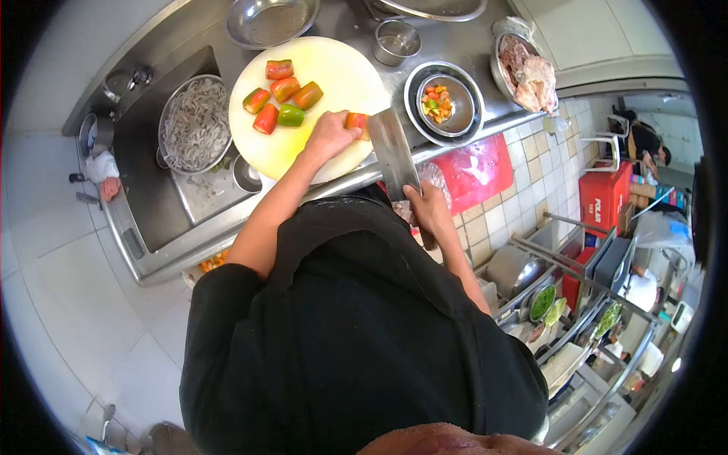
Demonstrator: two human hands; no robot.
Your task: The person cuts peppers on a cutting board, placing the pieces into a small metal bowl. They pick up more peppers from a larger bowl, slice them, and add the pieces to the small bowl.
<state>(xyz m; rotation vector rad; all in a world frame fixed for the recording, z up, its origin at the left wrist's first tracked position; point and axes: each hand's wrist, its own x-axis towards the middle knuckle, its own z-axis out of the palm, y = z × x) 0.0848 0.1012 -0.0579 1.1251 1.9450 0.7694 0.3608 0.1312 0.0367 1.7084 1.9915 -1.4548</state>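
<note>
My left hand (332, 138) grips a red bell pepper (358, 123) near the right side of the round, pale yellow cutting board (296, 61). In my right hand (428, 210) is a broad-bladed cleaver (393, 152), its blade reaching up beside the pepper and past the board's right edge. Several trimmed peppers lie farther back on the board, among them a green pepper (290, 115) and a red-orange pepper (285, 89). To the right of the blade, a small steel bowl (462, 125) with chopped pepper bits (437, 104) sits inside a larger dark-centred bowl (476, 91).
Left of the board, a colander of pale, shrimp-like pieces (196, 121) stands in the steel sink (148, 205). Empty steel bowls, including a wide one (273, 23), stand behind. A bowl of raw meat (527, 72) is at right. Beyond the counter edge are a red sheet (481, 171) and shelving (584, 269).
</note>
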